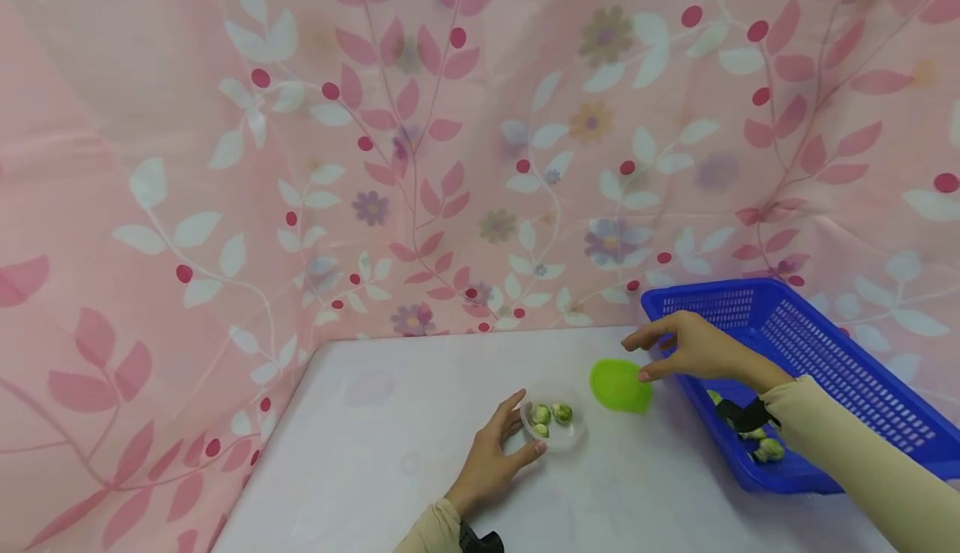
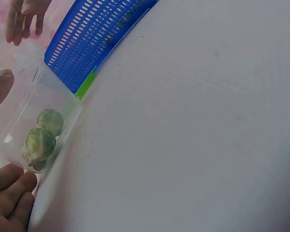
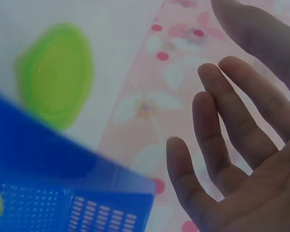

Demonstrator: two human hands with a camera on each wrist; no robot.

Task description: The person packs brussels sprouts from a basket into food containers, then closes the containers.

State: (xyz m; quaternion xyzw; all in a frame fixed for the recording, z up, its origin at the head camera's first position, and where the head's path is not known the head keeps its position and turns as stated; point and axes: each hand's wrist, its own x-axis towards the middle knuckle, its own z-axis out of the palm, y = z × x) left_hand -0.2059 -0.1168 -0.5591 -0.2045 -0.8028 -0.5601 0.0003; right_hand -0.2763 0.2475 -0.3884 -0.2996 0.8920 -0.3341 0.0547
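Observation:
A clear plastic bowl [image 1: 573, 434] stands on the white table with several Brussels sprouts [image 1: 562, 414] inside. My left hand [image 1: 491, 461] holds it from the left, thumb on the near side and fingers on the far side. In the left wrist view the fingers [image 2: 12, 193] lie at its wall, beside the sprouts [image 2: 39, 144]. Raised over the left edge of the blue basket [image 1: 806, 353], my right hand [image 1: 693, 349] has its fingers loosely spread and nothing in them. The right wrist view shows that empty palm [image 3: 261, 203]. Below it lies a bright green lid [image 1: 617, 384].
More Brussels sprouts [image 1: 768, 450] lie in the near left part of the blue basket, partly hidden by the right wrist. The basket's perforated walls rise at the table's right side. A pink floral cloth [image 1: 450, 203] hangs behind the white table [image 1: 360, 453].

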